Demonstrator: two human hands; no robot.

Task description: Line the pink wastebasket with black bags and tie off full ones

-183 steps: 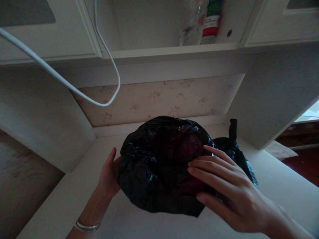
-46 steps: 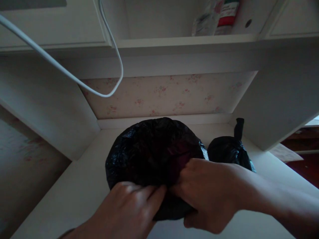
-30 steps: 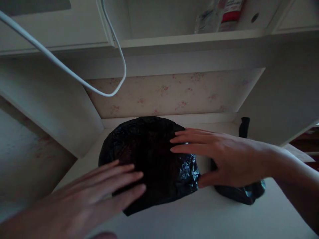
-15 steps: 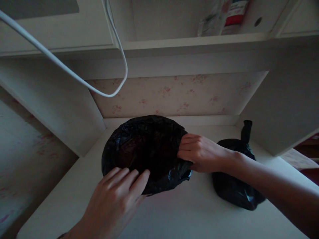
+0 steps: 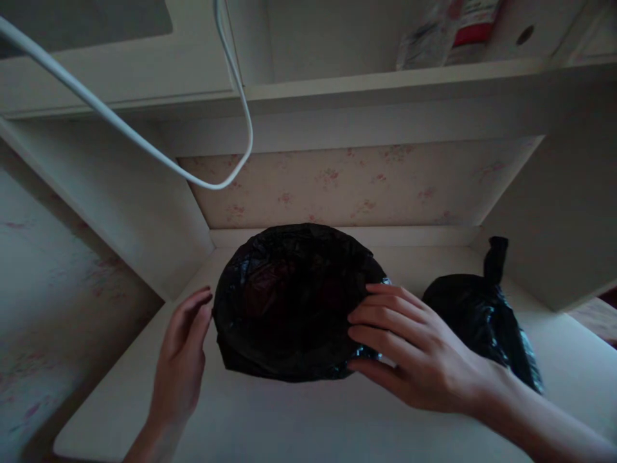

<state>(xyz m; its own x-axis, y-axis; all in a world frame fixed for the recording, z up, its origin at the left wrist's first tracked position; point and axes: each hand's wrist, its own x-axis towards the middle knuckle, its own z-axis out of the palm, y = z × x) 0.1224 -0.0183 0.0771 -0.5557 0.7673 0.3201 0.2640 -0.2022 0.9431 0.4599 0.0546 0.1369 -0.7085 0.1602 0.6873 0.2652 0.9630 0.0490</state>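
A large round bundle wrapped in a black plastic bag [image 5: 289, 302] lies on a white shelf surface [image 5: 299, 418], with something dark red faintly showing through. My left hand [image 5: 180, 350] stands open at the bundle's left side, fingers just at its edge. My right hand [image 5: 414, 350] rests open on the bundle's right side, fingers spread over the plastic. A smaller tied black bag [image 5: 482, 318] sits to the right, its knotted top pointing up, partly behind my right wrist.
The alcove has white side panels and a flowered back wall [image 5: 357, 186]. A white cable [image 5: 144, 145] loops down from the upper left. On the shelf above stand a clear plastic bag and a red-labelled package [image 5: 448, 32].
My right hand let go of the bag's edge and now lies flat with fingers spread. My left hand moved off the front of the bundle to its left side.
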